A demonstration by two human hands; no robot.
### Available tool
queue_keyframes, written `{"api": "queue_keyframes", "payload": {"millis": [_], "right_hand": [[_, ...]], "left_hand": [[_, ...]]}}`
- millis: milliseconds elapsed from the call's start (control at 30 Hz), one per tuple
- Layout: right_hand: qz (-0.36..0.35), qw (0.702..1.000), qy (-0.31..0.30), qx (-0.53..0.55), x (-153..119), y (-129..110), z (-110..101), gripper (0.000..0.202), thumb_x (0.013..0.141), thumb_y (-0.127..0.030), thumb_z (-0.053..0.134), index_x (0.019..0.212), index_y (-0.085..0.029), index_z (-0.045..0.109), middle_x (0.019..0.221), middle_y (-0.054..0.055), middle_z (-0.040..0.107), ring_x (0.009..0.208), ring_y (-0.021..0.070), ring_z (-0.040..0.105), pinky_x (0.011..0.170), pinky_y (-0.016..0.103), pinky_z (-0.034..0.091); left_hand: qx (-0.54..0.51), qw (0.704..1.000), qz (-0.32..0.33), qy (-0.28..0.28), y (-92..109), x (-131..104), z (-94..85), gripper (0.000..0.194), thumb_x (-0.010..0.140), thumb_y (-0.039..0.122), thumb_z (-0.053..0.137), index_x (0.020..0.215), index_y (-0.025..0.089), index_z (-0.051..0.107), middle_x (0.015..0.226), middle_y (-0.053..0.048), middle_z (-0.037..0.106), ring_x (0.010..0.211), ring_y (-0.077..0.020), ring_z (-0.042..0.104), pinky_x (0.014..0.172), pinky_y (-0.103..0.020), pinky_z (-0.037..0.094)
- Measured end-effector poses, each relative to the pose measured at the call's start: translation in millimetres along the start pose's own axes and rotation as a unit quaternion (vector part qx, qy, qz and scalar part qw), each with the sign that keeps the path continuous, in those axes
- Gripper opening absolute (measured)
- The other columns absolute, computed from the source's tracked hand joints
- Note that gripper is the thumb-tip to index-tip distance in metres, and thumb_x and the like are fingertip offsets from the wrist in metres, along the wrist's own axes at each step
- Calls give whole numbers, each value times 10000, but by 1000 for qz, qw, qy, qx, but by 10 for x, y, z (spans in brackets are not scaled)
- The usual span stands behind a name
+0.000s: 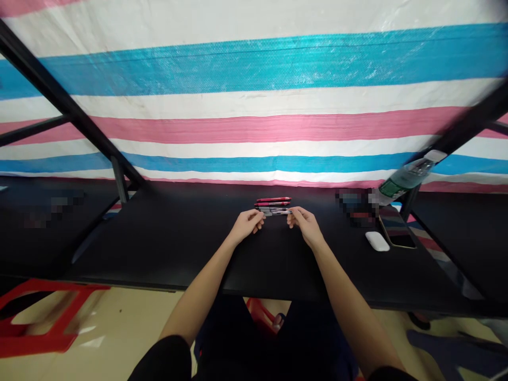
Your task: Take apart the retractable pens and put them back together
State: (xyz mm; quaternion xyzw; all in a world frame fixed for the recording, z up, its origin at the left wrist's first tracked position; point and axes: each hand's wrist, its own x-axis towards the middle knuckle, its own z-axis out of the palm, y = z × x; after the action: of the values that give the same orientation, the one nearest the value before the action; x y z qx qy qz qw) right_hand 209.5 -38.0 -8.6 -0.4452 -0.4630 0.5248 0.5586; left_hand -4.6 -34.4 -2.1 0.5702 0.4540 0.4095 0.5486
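Note:
Several pens lie side by side on the black table [178, 233], in front of my body. Two red pens [273, 203] are at the far side of the row. Nearer to me are clear and grey pens [276, 212]. My left hand [248, 224] pinches the left ends of the nearest pens, its fingers curled. At their right ends, my right hand [305, 223] is closed in the same way, thumb and forefinger on the tips. The fingers partly cover the pen ends, so which pens are gripped is hard to tell.
On the right stand a water bottle [408, 177] with a green label, a phone [398, 228] and a white earbud case [377, 241]. A striped plastic sheet [254, 127] hangs behind the table. Black metal posts [75, 114] slant at both sides. A red stool [43, 317] is at lower left.

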Motion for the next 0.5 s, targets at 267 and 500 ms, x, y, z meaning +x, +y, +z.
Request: {"api": "queue_keyframes", "payload": {"millis": [267,500], "right_hand": [[-13,1000,1,-14,9,9,-11,358,738,-566,680,770,-209,675,606,9,612,529,134,536,478,274,430],[-21,999,3,-38,26,39,-53,385,782,-554,661,649,-193,648,576,23,630,485,118,499,489,275,420]], "left_hand": [[24,1000,-10,-8,-7,4,-10,372,836,494,579,835,125,629,660,-15,573,487,-76,492,436,-205,372],[40,999,9,-27,7,-11,-24,319,826,439,605,857,124,650,635,-6,574,494,-72,485,471,-201,378]]}}
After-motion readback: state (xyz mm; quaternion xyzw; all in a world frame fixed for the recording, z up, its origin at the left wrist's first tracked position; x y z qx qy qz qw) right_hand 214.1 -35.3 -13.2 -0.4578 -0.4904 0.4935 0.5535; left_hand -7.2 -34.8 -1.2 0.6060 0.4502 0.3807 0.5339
